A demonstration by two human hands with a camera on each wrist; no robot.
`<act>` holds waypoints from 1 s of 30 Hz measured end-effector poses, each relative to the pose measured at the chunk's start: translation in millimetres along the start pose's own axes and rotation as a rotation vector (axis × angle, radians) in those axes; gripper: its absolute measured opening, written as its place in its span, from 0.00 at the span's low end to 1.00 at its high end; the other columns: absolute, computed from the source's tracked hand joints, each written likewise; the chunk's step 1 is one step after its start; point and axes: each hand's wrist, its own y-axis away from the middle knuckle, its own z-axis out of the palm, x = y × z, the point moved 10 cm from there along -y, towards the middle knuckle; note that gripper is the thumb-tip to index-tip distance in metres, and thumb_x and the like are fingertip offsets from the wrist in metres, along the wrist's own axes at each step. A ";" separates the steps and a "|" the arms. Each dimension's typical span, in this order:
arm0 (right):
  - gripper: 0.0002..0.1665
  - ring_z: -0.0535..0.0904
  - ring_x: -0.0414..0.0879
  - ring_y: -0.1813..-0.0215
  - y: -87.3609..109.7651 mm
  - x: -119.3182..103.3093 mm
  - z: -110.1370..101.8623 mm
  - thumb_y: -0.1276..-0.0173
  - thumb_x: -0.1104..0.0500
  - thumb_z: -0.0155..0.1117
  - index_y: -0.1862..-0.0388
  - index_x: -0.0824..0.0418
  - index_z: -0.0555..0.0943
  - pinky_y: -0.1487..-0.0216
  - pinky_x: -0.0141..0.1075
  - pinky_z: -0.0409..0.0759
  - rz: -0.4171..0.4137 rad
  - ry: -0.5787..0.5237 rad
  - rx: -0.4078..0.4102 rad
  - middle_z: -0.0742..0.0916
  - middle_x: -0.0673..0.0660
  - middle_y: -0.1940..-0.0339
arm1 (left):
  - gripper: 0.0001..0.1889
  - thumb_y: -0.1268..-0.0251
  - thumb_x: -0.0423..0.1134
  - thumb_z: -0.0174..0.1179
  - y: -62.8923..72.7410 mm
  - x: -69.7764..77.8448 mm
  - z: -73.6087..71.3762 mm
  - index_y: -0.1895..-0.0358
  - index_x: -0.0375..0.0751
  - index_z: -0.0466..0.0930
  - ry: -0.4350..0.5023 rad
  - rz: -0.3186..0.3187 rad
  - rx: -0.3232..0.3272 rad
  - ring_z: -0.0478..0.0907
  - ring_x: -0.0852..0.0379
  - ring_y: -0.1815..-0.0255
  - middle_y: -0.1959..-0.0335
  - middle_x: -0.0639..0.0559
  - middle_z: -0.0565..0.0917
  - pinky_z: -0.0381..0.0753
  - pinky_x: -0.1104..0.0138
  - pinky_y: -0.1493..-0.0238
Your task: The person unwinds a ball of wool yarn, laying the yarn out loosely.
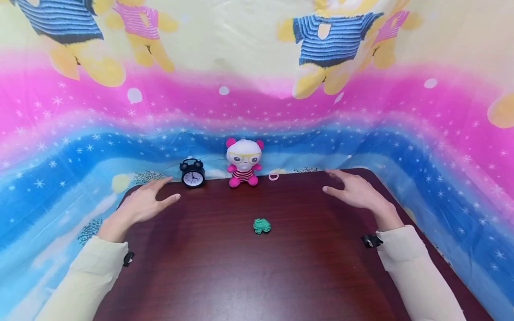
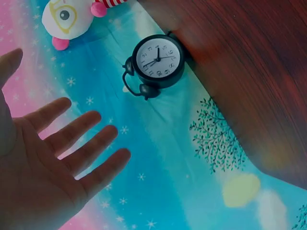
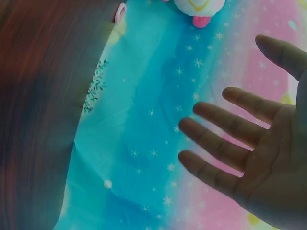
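My left hand (image 1: 145, 203) hovers over the table's left side with its fingers spread and nothing in it. Nearest to it is a black twin-bell alarm clock (image 1: 193, 174), which the left wrist view also shows beyond the fingertips. Over the right side, my right hand (image 1: 355, 191) is likewise extended, palm bare in the right wrist view. A pink and white plush panda (image 1: 243, 162) in a striped top sits at the back edge. Beside it lies a small pink ring (image 1: 274, 176). A bundle of green string or yarn (image 1: 262, 226) lies mid-table.
The dark reddish-brown wooden table (image 1: 225, 276) has rounded back corners. A patterned cloth (image 1: 257, 102) with bears and snowflakes hangs behind it and along both sides. Black straps (image 1: 371, 241) sit at the cuffs of both light sleeves.
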 end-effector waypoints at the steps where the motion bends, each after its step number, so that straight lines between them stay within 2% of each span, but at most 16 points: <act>1: 0.42 0.77 0.63 0.34 -0.9 -1.1 0.4 0.29 0.34 0.58 0.23 0.54 0.64 0.36 0.62 0.73 -0.006 -0.013 0.010 0.79 0.64 0.32 | 0.44 0.30 0.72 0.44 0.1 1.6 0.6 0.20 0.47 0.53 0.009 0.008 -0.002 0.56 0.26 0.24 0.22 0.32 0.58 0.61 0.30 0.33; 6: 0.37 0.81 0.59 0.38 -4.5 -4.8 4.9 0.29 0.37 0.60 0.27 0.53 0.69 0.39 0.58 0.77 -0.010 -0.054 0.021 0.83 0.62 0.37 | 0.42 0.30 0.68 0.50 0.0 8.7 3.2 0.22 0.45 0.57 0.053 0.049 -0.003 0.62 0.28 0.27 0.24 0.33 0.63 0.64 0.32 0.34; 12: 0.33 0.84 0.55 0.43 -5.5 -9.6 12.4 0.28 0.41 0.62 0.30 0.54 0.73 0.42 0.54 0.79 -0.020 -0.111 0.018 0.86 0.59 0.42 | 0.41 0.31 0.66 0.54 -0.9 14.8 9.3 0.24 0.43 0.62 0.145 0.073 -0.021 0.72 0.33 0.33 0.32 0.34 0.74 0.72 0.38 0.38; 19: 0.28 0.86 0.51 0.48 -6.2 -14.8 22.3 0.28 0.45 0.63 0.35 0.54 0.77 0.45 0.52 0.81 -0.025 -0.170 0.022 0.88 0.57 0.47 | 0.34 0.31 0.60 0.58 -3.2 20.6 19.9 0.29 0.43 0.70 0.239 0.107 -0.017 0.78 0.38 0.37 0.37 0.39 0.81 0.75 0.42 0.39; 24: 0.25 0.86 0.49 0.52 -6.7 -17.0 30.6 0.29 0.46 0.64 0.37 0.54 0.78 0.47 0.50 0.82 -0.010 -0.210 0.018 0.89 0.55 0.51 | 0.28 0.32 0.54 0.62 -5.6 26.4 23.8 0.33 0.45 0.74 0.321 0.118 -0.002 0.84 0.45 0.43 0.41 0.43 0.84 0.82 0.48 0.46; 30: 0.23 0.87 0.46 0.54 -8.4 -19.6 40.2 0.30 0.47 0.65 0.40 0.53 0.80 0.51 0.46 0.83 -0.003 -0.253 0.012 0.90 0.53 0.54 | 0.26 0.32 0.50 0.64 -6.9 38.2 26.7 0.35 0.44 0.77 0.376 0.143 0.015 0.85 0.47 0.47 0.44 0.44 0.85 0.84 0.53 0.50</act>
